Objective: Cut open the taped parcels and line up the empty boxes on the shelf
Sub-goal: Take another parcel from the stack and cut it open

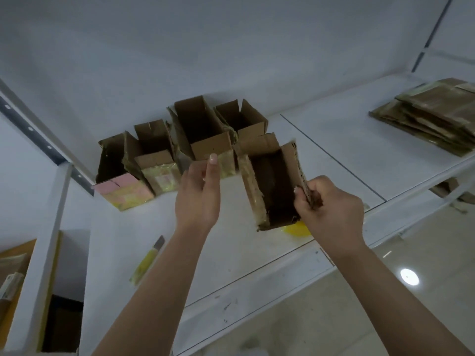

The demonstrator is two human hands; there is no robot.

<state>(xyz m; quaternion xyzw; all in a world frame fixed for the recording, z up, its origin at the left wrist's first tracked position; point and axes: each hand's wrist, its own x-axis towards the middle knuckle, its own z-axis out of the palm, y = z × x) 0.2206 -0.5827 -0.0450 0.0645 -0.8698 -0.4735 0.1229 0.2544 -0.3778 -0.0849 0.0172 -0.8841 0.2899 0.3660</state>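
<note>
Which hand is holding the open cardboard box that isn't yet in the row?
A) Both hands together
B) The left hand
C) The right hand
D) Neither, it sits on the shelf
C: the right hand pinches the flap of the open box, while the left hand is raised beside it, open and apart from the box.

**Both bare arms raised, one hand pinching, one hand free**

Two bare forearms rise from the lower edge toward twelve o'clock, the left from about seven o'clock, the right from about five. The right hand point(331, 204) is curled, its thumb and fingers pinched on the flap of a cardboard box point(272, 186). The left hand point(199, 191) is held edge-on at about nine o'clock from the right, fingers straight and together, grasping nothing.
</note>
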